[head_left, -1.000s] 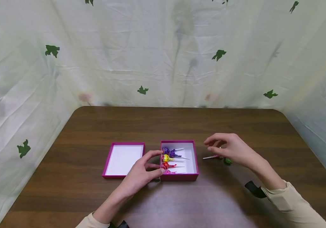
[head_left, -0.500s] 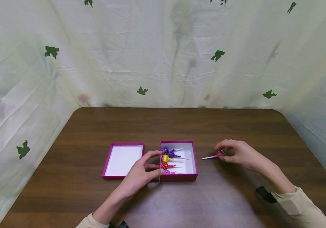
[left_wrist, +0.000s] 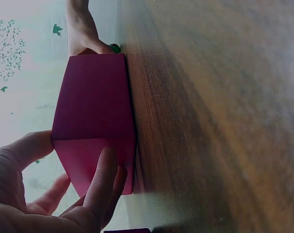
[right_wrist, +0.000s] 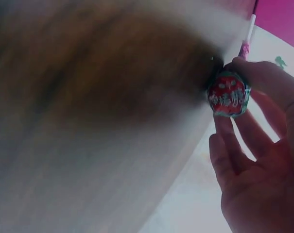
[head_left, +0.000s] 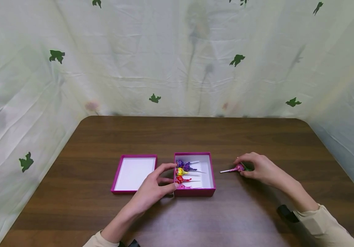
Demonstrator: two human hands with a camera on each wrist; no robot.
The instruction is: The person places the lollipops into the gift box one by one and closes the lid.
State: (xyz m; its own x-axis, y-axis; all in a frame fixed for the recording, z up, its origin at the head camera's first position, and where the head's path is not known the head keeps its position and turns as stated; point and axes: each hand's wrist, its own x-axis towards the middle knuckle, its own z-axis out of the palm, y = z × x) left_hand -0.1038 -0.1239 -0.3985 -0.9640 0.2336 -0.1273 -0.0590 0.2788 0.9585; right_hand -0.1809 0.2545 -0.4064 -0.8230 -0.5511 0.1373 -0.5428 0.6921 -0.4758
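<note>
One lollipop [head_left: 238, 168] pinched by right hand [head_left: 258, 169] — stick pointing left toward box [head_left: 211, 171], bare table [head_left: 226, 137] between; left hand [head_left: 152, 188] gripping box corner.

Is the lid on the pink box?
No, the pink box is open with lollipops inside, and its lid lies beside it on the table.

Box [head_left: 209, 171] near table [head_left: 195, 133] middle, four lollipops [head_left: 183, 174] inside along its left wall. Lid [head_left: 133, 172] just left of box. Left hand [head_left: 156, 185] at box's front-left corner, touching. Right of box – loose lollipop [head_left: 235, 168], right hand [head_left: 257, 168] on it.
</note>
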